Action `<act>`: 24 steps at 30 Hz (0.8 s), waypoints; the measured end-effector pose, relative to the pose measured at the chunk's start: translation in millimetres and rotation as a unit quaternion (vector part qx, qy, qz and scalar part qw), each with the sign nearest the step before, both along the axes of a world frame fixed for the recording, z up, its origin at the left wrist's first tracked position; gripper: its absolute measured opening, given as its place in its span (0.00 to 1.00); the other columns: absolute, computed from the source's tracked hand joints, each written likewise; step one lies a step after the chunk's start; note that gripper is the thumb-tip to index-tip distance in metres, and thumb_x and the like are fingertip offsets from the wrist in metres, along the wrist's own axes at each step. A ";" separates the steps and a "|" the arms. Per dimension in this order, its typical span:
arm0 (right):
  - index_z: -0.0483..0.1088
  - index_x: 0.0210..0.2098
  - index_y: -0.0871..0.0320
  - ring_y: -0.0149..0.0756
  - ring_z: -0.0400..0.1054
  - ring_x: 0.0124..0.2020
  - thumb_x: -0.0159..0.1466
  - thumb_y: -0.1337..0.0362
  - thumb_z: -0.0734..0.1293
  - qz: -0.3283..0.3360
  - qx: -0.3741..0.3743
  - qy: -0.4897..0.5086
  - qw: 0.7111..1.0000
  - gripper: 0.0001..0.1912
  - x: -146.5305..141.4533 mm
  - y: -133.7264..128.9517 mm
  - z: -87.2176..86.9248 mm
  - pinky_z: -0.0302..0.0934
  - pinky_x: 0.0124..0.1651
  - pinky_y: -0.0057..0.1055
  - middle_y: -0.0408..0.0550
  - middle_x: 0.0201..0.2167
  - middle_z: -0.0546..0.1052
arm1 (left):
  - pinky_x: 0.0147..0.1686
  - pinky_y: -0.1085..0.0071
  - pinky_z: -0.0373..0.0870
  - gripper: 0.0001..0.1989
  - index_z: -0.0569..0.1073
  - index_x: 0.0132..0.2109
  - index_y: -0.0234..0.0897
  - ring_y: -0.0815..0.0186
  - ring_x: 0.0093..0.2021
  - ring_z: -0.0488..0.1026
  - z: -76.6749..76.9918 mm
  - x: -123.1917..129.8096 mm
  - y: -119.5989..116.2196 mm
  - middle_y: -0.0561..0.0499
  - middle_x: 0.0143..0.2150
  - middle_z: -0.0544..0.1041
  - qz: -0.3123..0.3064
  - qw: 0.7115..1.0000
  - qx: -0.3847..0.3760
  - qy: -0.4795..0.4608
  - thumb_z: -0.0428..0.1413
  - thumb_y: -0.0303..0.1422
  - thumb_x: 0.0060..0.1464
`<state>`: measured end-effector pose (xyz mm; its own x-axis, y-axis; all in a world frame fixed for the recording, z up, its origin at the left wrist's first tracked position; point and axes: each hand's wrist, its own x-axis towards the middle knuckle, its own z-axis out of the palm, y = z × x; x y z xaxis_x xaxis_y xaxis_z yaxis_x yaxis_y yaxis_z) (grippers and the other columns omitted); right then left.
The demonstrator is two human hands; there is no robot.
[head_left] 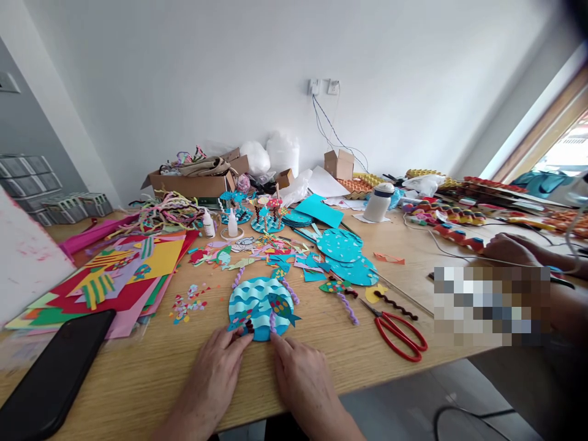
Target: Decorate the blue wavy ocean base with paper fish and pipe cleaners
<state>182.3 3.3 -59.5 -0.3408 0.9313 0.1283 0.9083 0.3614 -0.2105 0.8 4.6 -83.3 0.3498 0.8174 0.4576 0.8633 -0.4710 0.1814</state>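
A round blue paper disc (261, 292) with pale wavy strips lies on the table before me, bearing paper fish. My left hand (215, 370) grips its near left edge, fingers closed beside a spotted fish (242, 318) and a short dark brown pipe cleaner (249, 327). At the near right edge, my right hand (304, 369) pinches the lower end of a purple pipe cleaner (272, 321). A dark green spotted fish (279, 307) sits to the right of that stem. My fingertips partly hide the disc's near rim.
Red-handled scissors (399, 334) lie right of the disc, near a brown pipe cleaner (395, 304). Coloured paper sheets (160, 257) and a black phone (59, 367) are at left. Glue bottles (209, 224) stand behind paper scraps. Another person's hand (508, 248) rests at far right.
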 end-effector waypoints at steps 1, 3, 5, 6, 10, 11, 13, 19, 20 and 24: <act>0.68 0.45 0.54 0.33 0.72 0.29 0.61 0.71 0.58 -0.001 -0.001 0.001 1.000 0.15 0.0 -0.2 0.1 0.51 0.24 0.25 0.45 0.31 0.77 | 0.42 0.63 0.73 0.19 0.73 0.46 0.44 0.61 0.41 0.73 -0.1 0.3 -0.1 0.48 0.42 0.76 0.000 1.000 0.002 -0.003 0.47 0.22 0.49; 0.68 0.45 0.53 0.33 0.72 0.29 0.61 0.71 0.58 0.000 -0.001 0.003 1.000 0.15 0.0 -0.4 -0.1 0.50 0.24 0.24 0.45 0.31 0.77 | 0.42 0.63 0.73 0.20 0.73 0.46 0.43 0.61 0.42 0.73 -0.9 1.0 -0.4 0.48 0.42 0.75 0.004 1.000 0.002 -0.005 0.47 0.22 0.49; 0.68 0.45 0.53 0.33 0.72 0.29 0.61 0.71 0.58 0.000 -0.001 0.004 1.000 0.15 0.1 -0.6 -0.6 0.50 0.24 0.25 0.45 0.31 0.77 | 0.42 0.62 0.73 0.20 0.73 0.45 0.43 0.61 0.42 0.73 -2.0 1.4 -0.4 0.48 0.42 0.75 0.008 1.000 0.001 -0.004 0.47 0.22 0.49; 0.68 0.45 0.53 0.33 0.72 0.29 0.61 0.71 0.58 0.000 0.000 0.005 1.000 0.15 0.1 -0.6 -0.9 0.50 0.24 0.25 0.45 0.31 0.77 | 0.42 0.62 0.73 0.20 0.73 0.45 0.43 0.61 0.42 0.73 -2.6 1.4 -0.4 0.48 0.42 0.75 0.008 1.000 0.002 -0.003 0.46 0.22 0.49; 0.68 0.45 0.53 0.33 0.72 0.29 0.61 0.71 0.57 -0.002 0.002 0.002 1.000 0.15 0.0 -0.4 -1.5 0.50 0.24 0.25 0.45 0.30 0.77 | 0.41 0.63 0.73 0.20 0.73 0.46 0.43 0.61 0.42 0.73 -3.8 0.8 -0.1 0.48 0.42 0.75 0.006 1.000 0.006 -0.001 0.46 0.22 0.49; 0.68 0.45 0.53 0.33 0.72 0.29 0.61 0.71 0.57 -0.002 0.003 0.001 1.000 0.15 -0.1 -0.5 -1.5 0.50 0.24 0.25 0.45 0.30 0.77 | 0.41 0.63 0.73 0.20 0.73 0.46 0.43 0.61 0.42 0.73 -3.6 0.8 -0.1 0.48 0.42 0.75 0.005 1.000 0.007 0.002 0.46 0.22 0.49; 0.68 0.45 0.53 0.33 0.72 0.29 0.61 0.71 0.57 -0.002 0.003 -0.001 1.000 0.15 -0.4 -0.8 -1.1 0.51 0.25 0.25 0.45 0.31 0.77 | 0.41 0.62 0.73 0.20 0.73 0.46 0.42 0.60 0.42 0.73 -2.8 1.0 -0.2 0.47 0.42 0.75 0.002 1.000 0.012 0.006 0.46 0.22 0.49; 0.68 0.45 0.53 0.34 0.72 0.28 0.61 0.71 0.58 -0.004 0.001 -0.010 1.000 0.15 -0.7 -1.1 -1.2 0.51 0.24 0.26 0.44 0.30 0.77 | 0.41 0.61 0.73 0.20 0.73 0.46 0.41 0.60 0.42 0.73 -0.7 1.7 -0.4 0.46 0.42 0.76 0.000 1.000 0.007 0.013 0.46 0.22 0.49; 0.68 0.45 0.53 0.34 0.72 0.28 0.61 0.71 0.58 -0.004 0.001 -0.012 1.000 0.15 -0.5 -0.9 -1.3 0.51 0.24 0.26 0.44 0.30 0.77 | 0.41 0.62 0.73 0.20 0.73 0.46 0.41 0.60 0.42 0.73 -0.8 1.5 -0.3 0.46 0.42 0.76 0.000 1.000 0.004 0.014 0.46 0.22 0.50; 0.67 0.45 0.53 0.35 0.72 0.29 0.61 0.71 0.58 -0.004 0.001 -0.013 1.000 0.16 0.2 -0.1 -0.7 0.51 0.24 0.26 0.44 0.31 0.77 | 0.41 0.62 0.73 0.20 0.73 0.46 0.43 0.60 0.42 0.73 -2.4 1.1 -0.3 0.47 0.43 0.76 0.004 1.000 0.000 0.010 0.47 0.22 0.50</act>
